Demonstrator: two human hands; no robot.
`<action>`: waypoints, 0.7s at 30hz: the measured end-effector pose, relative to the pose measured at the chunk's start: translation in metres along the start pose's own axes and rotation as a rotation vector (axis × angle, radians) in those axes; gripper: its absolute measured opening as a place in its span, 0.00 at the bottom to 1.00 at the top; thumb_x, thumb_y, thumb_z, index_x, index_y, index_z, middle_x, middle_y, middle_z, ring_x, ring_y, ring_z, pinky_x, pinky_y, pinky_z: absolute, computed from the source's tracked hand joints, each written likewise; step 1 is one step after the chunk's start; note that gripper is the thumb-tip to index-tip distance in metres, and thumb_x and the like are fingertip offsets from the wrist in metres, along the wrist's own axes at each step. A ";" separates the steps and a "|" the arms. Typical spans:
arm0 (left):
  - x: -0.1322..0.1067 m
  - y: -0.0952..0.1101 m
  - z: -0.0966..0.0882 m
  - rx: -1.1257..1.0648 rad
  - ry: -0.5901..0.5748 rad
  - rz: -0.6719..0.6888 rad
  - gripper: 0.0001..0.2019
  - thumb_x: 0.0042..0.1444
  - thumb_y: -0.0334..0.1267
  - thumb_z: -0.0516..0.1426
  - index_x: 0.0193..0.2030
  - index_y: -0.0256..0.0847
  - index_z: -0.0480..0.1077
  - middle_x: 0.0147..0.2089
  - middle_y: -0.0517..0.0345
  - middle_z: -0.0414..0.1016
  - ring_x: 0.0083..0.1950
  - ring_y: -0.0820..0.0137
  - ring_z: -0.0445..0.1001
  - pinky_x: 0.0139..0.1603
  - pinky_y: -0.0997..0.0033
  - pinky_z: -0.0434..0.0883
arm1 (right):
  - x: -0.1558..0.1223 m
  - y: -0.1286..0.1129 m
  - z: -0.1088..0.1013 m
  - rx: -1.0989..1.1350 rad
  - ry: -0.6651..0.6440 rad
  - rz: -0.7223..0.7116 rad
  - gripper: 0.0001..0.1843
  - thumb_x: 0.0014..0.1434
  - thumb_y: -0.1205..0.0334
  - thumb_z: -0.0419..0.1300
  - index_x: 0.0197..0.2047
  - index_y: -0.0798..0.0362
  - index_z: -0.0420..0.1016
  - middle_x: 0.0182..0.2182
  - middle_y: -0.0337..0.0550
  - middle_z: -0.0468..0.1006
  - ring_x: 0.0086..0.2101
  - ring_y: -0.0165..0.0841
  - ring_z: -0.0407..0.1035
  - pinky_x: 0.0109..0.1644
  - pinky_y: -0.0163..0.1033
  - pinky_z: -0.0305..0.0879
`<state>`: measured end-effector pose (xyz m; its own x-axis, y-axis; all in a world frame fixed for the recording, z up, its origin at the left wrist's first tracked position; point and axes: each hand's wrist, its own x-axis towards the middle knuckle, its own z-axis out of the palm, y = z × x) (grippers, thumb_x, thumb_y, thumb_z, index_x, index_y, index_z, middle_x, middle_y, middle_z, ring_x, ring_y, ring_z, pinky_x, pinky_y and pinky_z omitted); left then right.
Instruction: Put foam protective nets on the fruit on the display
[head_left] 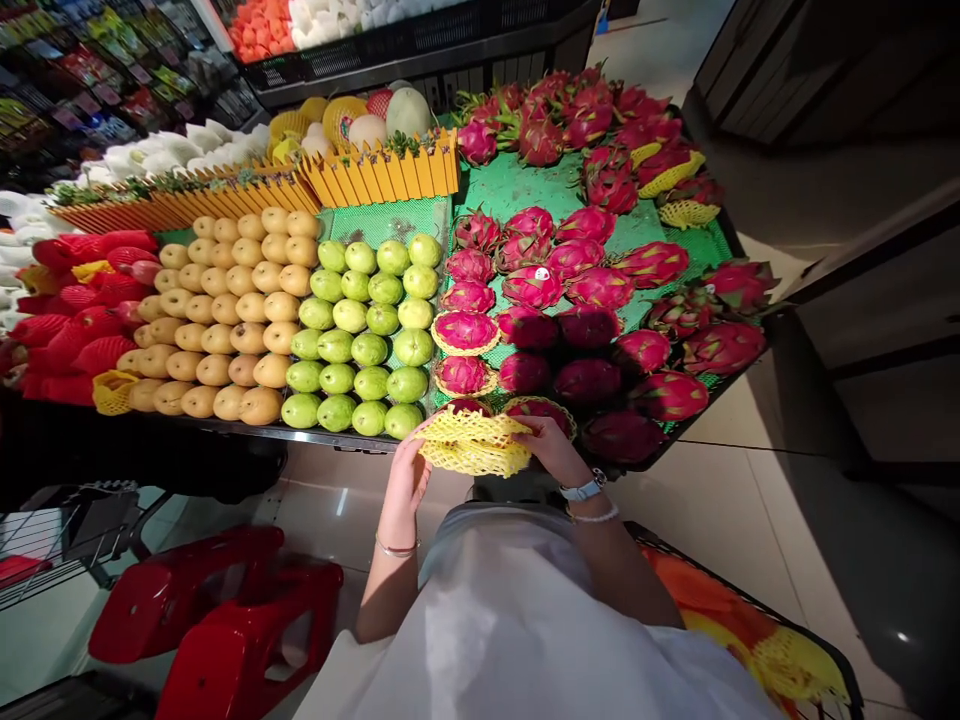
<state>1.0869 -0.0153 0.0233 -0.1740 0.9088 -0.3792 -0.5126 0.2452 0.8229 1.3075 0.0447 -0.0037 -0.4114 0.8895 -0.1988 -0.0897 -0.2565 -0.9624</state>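
Note:
Between both hands, in front of my body, I hold a yellow foam fruit net. My left hand grips its left end and my right hand its right end. Whether anything sits inside the net cannot be made out. Just beyond it lie pink dragon fruits, two of them in yellow nets: one dragon fruit and a nearer one. Another netted dragon fruit is partly covered by my right hand. Bare dragon fruits stand in rows on the green mat.
Left of the dragon fruits are rows of green guavas and tan pears. An orange picket fence borders melons behind. Red stools stand at lower left. A basket with yellow nets is at lower right.

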 end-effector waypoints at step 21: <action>0.025 0.002 -0.009 0.167 -0.215 -0.186 0.21 0.59 0.55 0.50 0.41 0.41 0.74 0.45 0.46 0.80 0.51 0.53 0.77 0.51 0.49 0.75 | -0.003 0.009 0.024 0.491 0.124 0.184 0.26 0.44 0.43 0.69 0.38 0.56 0.77 0.39 0.51 0.82 0.40 0.41 0.77 0.50 0.46 0.70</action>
<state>1.0742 0.0049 0.0115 0.0999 0.8894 -0.4461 -0.3711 0.4493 0.8126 1.2863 0.0308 -0.0070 -0.3531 0.8436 -0.4045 -0.4523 -0.5324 -0.7155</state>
